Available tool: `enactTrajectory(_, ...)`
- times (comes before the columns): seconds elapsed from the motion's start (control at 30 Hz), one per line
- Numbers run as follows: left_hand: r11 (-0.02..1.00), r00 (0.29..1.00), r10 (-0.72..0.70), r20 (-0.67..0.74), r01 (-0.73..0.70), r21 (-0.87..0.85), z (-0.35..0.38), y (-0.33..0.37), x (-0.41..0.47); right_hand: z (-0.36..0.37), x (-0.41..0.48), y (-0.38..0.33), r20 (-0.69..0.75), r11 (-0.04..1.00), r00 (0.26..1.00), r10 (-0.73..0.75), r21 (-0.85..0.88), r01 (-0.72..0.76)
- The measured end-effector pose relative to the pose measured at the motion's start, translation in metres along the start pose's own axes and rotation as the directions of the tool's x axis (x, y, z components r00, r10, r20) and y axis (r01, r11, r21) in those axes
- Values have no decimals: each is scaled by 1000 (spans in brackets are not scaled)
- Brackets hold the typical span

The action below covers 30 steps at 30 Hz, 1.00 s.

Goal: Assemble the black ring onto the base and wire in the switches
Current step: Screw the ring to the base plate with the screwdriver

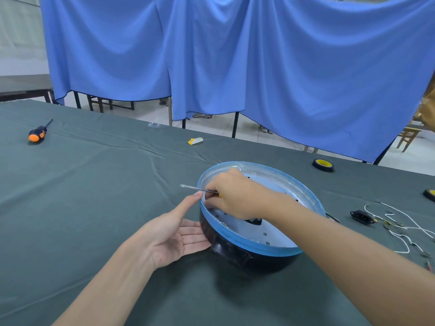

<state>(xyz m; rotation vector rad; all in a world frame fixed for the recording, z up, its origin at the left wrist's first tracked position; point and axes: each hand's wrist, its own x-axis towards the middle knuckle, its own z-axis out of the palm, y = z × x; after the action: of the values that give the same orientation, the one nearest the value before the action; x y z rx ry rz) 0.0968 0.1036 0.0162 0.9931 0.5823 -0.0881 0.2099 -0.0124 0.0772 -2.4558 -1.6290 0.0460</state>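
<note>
Bracing black ring: left hand flat; right hand pinching one screwdriver; two tape rolls

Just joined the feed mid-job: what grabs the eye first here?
At centre sits the round black base with a blue-taped rim on the green tablecloth. The right hand holds a thin metal tool over its left rim, and the left hand steadies its side. White wires lie right; blue curtains hang behind.
</note>
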Motion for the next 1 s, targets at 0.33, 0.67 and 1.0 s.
enactTrajectory(0.33,1000,1000,4,4,-4,-6,-2,1,0,-6,-5,0,31,993,1000,0,121,-4)
enactTrajectory(0.67,1000,1000,16,1,-16,0,-2,0,1,-5,-6,-3,-16,996,1000,-21,85,22)
enactTrajectory(1.0,1000,1000,16,3,-16,1,-4,-1,3,-1,-3,-4,-7,1000,1000,15,-1,-15)
